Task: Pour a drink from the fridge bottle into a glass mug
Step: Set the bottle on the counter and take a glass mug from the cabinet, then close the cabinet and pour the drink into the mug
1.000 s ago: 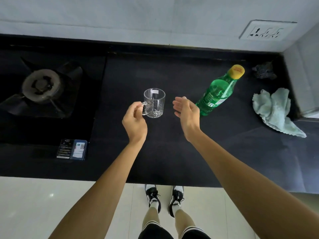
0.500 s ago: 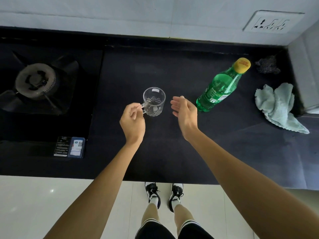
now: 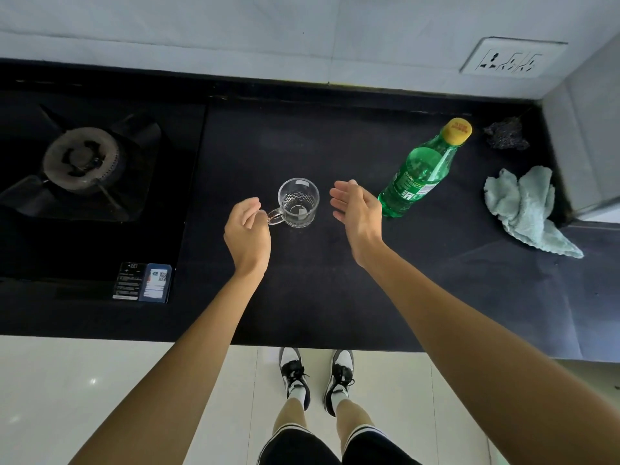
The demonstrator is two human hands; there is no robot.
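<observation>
An empty clear glass mug (image 3: 298, 203) stands upright on the black counter (image 3: 318, 290), its handle pointing left. My left hand (image 3: 247, 229) sits just left of the handle with loosely curled fingers. Its fingertips rest at the handle's outer edge, and the loop shows free. My right hand (image 3: 356, 213) hovers open, palm facing left, a short gap right of the mug. A green plastic bottle (image 3: 414, 177) with a yellow cap (image 3: 457, 130) stands capped right of that hand, untouched.
A gas burner (image 3: 82, 159) lies at the left, with a small card packet (image 3: 144, 281) near the front edge. A pale green cloth (image 3: 523, 209) and a dark scrubber (image 3: 506, 133) lie at the right by the wall corner. A socket plate (image 3: 513, 58) is on the wall.
My left fingers have loosened from their pinch on the mug handle and drawn slightly left. The mug, the bottle and my right hand stay where they were.
</observation>
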